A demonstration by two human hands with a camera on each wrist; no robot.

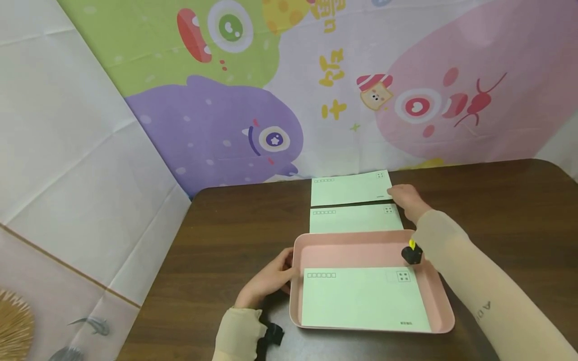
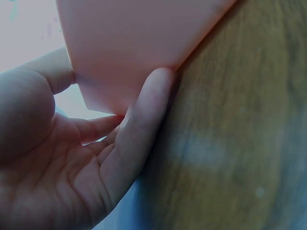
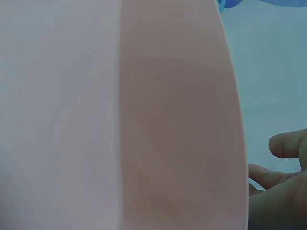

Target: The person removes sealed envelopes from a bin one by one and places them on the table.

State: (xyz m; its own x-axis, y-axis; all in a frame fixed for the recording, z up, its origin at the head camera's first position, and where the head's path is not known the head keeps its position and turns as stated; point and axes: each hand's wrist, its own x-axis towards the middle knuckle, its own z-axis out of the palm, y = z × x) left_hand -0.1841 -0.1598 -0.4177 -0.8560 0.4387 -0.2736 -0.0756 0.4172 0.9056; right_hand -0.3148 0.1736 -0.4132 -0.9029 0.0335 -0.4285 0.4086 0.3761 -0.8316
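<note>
My left hand (image 1: 270,277) grips the left side of a pink tray (image 1: 352,249), its thumb at the rim; in the left wrist view the fingers (image 2: 148,100) curl against the tray's outer wall. A pale green envelope (image 1: 361,301) lies in the tray's near part. Beyond the tray, a second envelope (image 1: 352,218) is partly covered by its far rim. My right hand (image 1: 408,199) reaches over the tray to a third envelope (image 1: 349,188) at the back, fingertips at its right edge. In the right wrist view, its thumb (image 3: 285,144) stands apart from the fingers.
A dark wooden table (image 1: 217,235) holds everything. Right behind it hangs a cloth (image 1: 343,145) printed with cartoon figures, which the back envelope reaches. White fabric (image 1: 90,125) hangs on the left. The right forearm (image 1: 487,281) crosses above the tray's right side.
</note>
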